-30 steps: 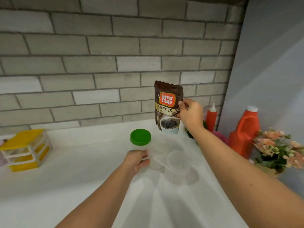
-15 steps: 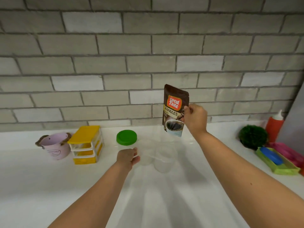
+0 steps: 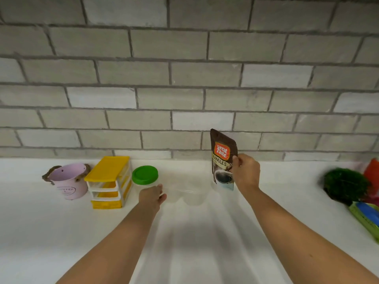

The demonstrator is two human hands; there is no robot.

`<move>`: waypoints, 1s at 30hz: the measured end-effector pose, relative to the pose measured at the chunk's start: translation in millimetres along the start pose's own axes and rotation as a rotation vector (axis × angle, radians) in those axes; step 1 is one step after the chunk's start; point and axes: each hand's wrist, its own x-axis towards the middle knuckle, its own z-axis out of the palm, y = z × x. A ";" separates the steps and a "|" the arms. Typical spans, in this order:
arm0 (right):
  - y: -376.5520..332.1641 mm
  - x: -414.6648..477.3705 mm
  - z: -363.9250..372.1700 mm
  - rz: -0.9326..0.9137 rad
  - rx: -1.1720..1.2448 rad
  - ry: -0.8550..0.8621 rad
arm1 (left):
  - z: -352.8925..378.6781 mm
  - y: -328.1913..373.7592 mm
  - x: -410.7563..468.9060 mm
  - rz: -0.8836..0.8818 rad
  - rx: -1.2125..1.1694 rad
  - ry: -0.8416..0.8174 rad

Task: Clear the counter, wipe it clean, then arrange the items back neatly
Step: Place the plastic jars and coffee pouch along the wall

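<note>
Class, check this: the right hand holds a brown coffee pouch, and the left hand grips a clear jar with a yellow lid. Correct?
No. The head view shows the clear plastic jar has a green lid, not yellow. The right hand holds the brown coffee pouch and the left hand grips the jar.

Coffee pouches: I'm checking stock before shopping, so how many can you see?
1. The coffee pouch is pinched upright in the right hand, close to the brick wall. Others could be hidden among the blurred items at the far right.
</note>
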 end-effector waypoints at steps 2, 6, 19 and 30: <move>7.0 -1.9 6.9 0.013 0.000 -0.017 | 1.0 -1.4 7.0 -0.001 -0.017 0.027; 19.8 -8.0 18.5 0.056 0.015 -0.051 | 0.4 -3.0 17.9 -0.014 -0.064 0.084; 46.5 -10.5 40.7 0.126 0.059 -0.075 | 15.1 -7.6 23.9 0.031 -0.113 0.127; 42.6 -2.4 40.9 0.143 0.050 -0.152 | 16.5 -7.3 23.0 0.000 -0.116 0.089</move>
